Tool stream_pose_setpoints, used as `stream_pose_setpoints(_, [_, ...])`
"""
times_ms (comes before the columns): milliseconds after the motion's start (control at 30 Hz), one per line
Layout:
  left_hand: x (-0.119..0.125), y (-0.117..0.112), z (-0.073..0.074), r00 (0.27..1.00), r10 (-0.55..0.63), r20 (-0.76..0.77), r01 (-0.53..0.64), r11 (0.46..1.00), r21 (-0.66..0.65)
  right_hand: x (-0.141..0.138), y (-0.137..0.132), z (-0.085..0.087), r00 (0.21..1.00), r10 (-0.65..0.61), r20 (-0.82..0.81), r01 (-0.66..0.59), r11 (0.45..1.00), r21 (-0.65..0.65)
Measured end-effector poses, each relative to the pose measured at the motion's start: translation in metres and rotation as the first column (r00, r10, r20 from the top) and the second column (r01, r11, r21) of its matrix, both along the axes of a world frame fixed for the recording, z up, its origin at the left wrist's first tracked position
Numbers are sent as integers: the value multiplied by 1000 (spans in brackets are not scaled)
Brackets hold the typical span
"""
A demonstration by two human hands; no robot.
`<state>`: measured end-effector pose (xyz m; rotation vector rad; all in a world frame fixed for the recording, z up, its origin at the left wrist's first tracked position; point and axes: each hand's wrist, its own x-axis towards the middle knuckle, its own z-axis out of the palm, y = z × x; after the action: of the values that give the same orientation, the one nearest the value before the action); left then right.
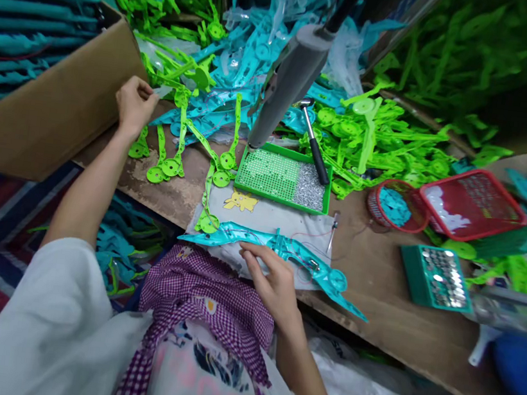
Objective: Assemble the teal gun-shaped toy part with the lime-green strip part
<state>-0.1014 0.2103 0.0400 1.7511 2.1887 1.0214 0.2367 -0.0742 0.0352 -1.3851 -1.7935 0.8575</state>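
Observation:
My left hand point(134, 106) reaches out beside the cardboard box, thumb and fingers pinched together at a small translucent plastic piece point(163, 91). Close to it are bright green plastic arms with round discs point(170, 166). In front of me a long blue plastic part point(234, 232), shaped like a bow, lies across a grey cloth point(265, 217); thin red wires and a small metal spring show on it. My right hand point(274, 283) is at the near edge of this blue part, fingers stretched out and thumb a little apart. Whether it presses on the part I cannot tell.
A grey powered screwdriver point(290, 84) hangs over a green tray point(282, 203) of small metal pieces, with a hammer point(316, 146) across it. Red baskets point(473, 206) and a teal box point(411, 275) of shiny discs stand right. A cardboard box point(63, 93) stands left; green and blue parts heap behind.

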Motion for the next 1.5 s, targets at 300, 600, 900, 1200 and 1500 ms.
stream_pose_setpoints(300, [-19,-182,-44,945,232,230,-300,898,323,-26,35,-26,993,95,71,-91,995,-48])
stream_pose_setpoints(600, [8,-257,-89,865,354,356,-420,899,127,-55,105,-20,957,80,279,-56,994,-94])
stream_pose_setpoints(900, [-11,-235,-68,624,176,761,-472,861,188,-72,121,-42,962,-18,273,58,989,-139])
stream_pose_setpoints(1200, [47,-181,-33,423,-95,901,-43,991,125,-105,130,-42,853,-33,521,154,969,-191])
stream_pose_setpoints(1500, [83,-253,-76,105,161,981,54,984,-168,-102,130,-47,875,27,483,69,981,-180])
